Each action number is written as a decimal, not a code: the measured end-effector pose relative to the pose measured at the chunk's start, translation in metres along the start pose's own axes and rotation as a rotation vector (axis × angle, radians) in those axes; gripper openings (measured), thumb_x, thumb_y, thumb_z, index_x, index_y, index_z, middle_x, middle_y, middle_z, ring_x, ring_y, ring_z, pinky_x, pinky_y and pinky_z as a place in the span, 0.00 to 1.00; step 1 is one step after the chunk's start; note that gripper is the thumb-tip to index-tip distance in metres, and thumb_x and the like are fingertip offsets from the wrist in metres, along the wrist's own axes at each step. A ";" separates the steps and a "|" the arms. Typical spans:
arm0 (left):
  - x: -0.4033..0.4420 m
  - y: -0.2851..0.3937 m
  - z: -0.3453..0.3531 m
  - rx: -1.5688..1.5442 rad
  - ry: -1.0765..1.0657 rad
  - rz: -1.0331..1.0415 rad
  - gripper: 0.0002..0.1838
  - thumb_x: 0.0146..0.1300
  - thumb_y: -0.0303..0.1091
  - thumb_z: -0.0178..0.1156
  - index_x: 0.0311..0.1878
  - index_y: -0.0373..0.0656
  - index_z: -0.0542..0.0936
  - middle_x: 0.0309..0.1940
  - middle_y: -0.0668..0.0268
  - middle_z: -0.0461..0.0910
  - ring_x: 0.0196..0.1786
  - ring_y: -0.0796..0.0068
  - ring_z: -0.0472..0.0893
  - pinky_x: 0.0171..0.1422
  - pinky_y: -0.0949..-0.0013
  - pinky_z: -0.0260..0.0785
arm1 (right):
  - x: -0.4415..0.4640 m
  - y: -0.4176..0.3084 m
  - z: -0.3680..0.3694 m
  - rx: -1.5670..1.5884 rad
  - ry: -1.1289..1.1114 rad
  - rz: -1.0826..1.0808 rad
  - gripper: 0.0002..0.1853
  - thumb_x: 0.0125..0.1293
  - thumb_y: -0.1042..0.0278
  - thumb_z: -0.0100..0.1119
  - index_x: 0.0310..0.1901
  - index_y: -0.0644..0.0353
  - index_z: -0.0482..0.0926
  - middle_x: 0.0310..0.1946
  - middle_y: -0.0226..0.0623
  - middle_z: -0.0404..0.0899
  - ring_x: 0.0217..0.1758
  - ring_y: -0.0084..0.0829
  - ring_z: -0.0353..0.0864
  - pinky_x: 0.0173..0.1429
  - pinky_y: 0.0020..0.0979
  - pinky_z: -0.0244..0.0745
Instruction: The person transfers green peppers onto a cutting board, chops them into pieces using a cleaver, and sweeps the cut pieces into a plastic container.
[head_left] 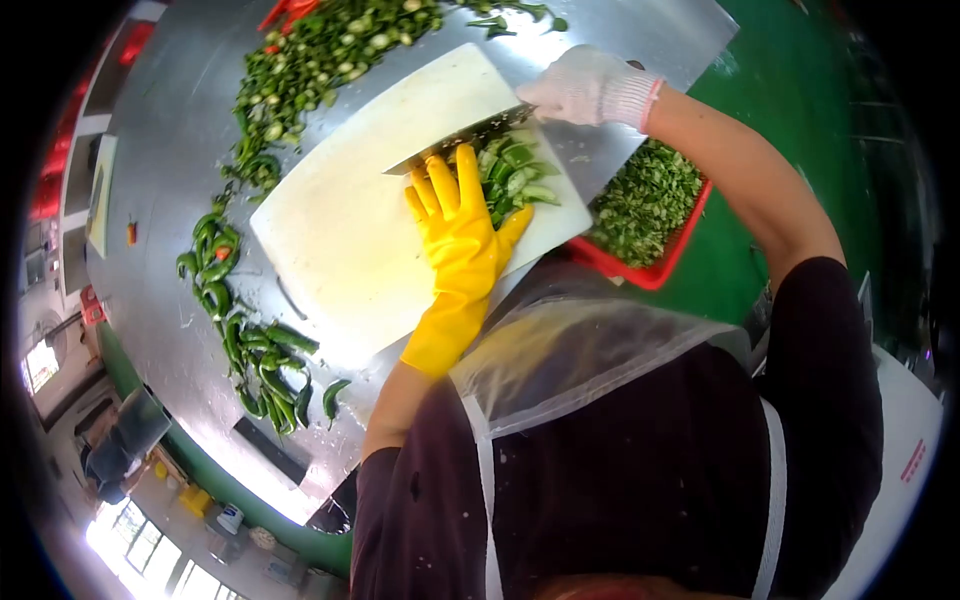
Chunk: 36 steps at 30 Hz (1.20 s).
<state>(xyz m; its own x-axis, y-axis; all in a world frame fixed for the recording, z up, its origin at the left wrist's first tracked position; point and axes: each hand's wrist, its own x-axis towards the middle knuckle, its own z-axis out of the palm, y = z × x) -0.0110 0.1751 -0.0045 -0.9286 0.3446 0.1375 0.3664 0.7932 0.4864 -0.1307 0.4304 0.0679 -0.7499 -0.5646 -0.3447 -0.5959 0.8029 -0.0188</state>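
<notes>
On a white cutting board (350,230) lies a pile of cut green peppers (518,172). My left hand (460,235), in a yellow rubber glove, rests with spread fingers at the left edge of the pile, its fingertips close to the knife blade. Gripped in my right hand (588,88), which wears a white knit glove with a red-edged cuff, is a knife (440,147). Its blade stretches left across the board, just beyond the pile, with small green bits stuck on it.
Whole green peppers (275,370) lie on the metal table (180,110) left of the board. Chopped peppers (300,70) are heaped behind it. A red basket (655,275) of chopped greens (648,200) stands at the right. Another person (115,450) is at the far lower left.
</notes>
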 end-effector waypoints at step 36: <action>-0.075 -0.046 -0.056 -0.037 0.183 0.081 0.30 0.71 0.38 0.67 0.74 0.41 0.78 0.74 0.45 0.76 0.76 0.39 0.73 0.82 0.47 0.65 | -0.193 -0.048 0.174 1.663 0.554 1.089 0.13 0.75 0.64 0.62 0.56 0.59 0.79 0.25 0.31 0.76 0.19 0.28 0.76 0.24 0.37 0.81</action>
<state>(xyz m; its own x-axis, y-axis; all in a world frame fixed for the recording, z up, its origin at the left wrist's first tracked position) 0.0381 0.0848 0.0111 -0.8926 0.3072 0.3301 0.4412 0.7463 0.4984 0.0927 0.5348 -0.0281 -0.7177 0.4305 -0.5473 0.5923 -0.0358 -0.8049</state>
